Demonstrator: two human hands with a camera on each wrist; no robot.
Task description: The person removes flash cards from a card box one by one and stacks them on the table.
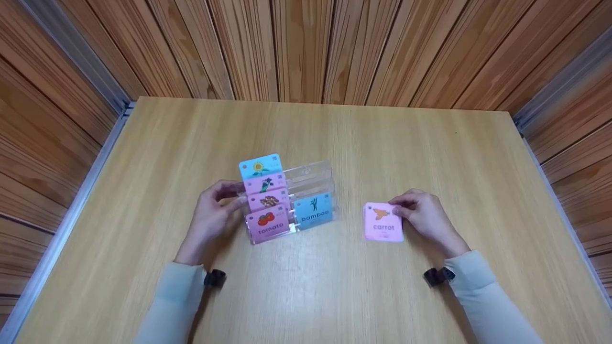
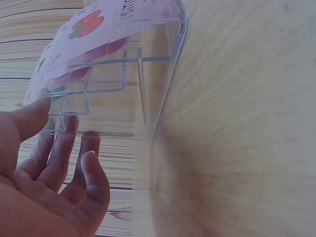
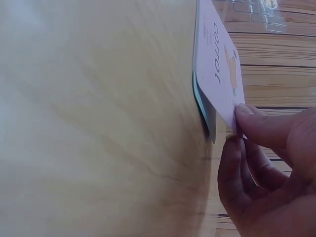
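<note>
A clear acrylic tiered card holder [image 1: 311, 174] [image 2: 148, 84] stands mid-table. Its left column holds a blue sunflower card [image 1: 260, 166], two pink cards and a pink "tomato" card [image 1: 267, 223] [image 2: 84, 24]; a blue "bamboo" card [image 1: 313, 211] sits at its front right. My left hand [image 1: 215, 210] [image 2: 49, 168] rests against the holder's left side, fingers loosely extended. My right hand [image 1: 423, 215] [image 3: 261, 163] pinches the far corner of a pink "carrot" card [image 1: 383, 222] [image 3: 219, 74], lifting it off a small card stack [image 3: 205, 111] on the table.
The light wooden table [image 1: 306, 296] is closed in by wood-panelled walls [image 1: 306, 48] at the back and both sides, with metal corner strips [image 1: 76, 67]. Small black wrist cameras [image 1: 439, 275] sit at both cuffs.
</note>
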